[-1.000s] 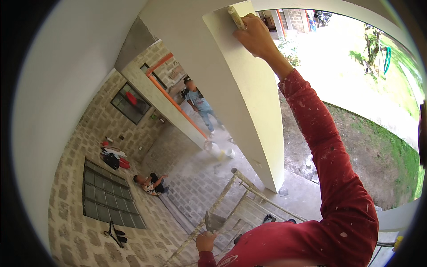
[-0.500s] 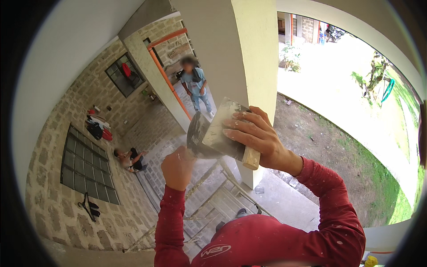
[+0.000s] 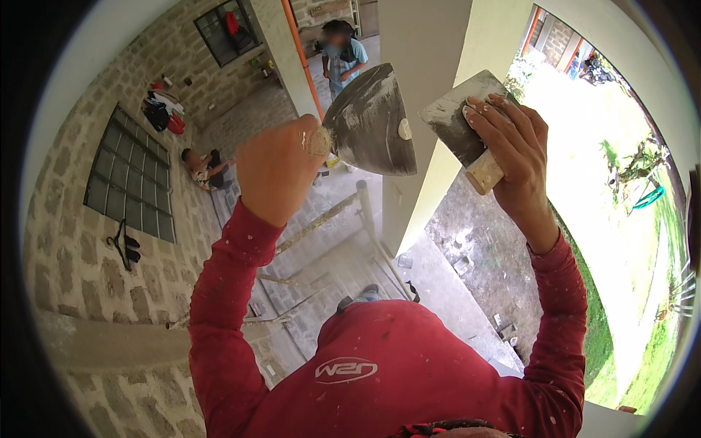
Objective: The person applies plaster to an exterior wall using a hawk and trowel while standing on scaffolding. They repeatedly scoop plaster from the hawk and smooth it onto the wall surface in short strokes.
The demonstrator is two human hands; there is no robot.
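My left hand (image 3: 274, 168) is closed round the handle of a wide putty knife (image 3: 369, 120), raised in front of me. Its dark, fan-shaped blade carries pale smears, and a small white dab (image 3: 404, 129) sits near the outer edge. In my right hand (image 3: 515, 153) is a rectangular finishing trowel (image 3: 451, 125), tilted, with its wooden handle (image 3: 485, 173) partly hidden by my palm. My fingers lie over the trowel's plate and are spotted with white. A gap separates the two tools.
Scaffold poles (image 3: 321, 223) stand below my arms. A pale pillar (image 3: 418, 117) rises behind the tools. One person (image 3: 343, 66) stands beyond it; another person (image 3: 207, 169) sits by the block wall (image 3: 66, 255). Grass (image 3: 602, 343) lies outside at right.
The putty knife and trowel, overlapping before, are now apart. My left hand has moved up and left, my right hand up and right. The view has shifted too.
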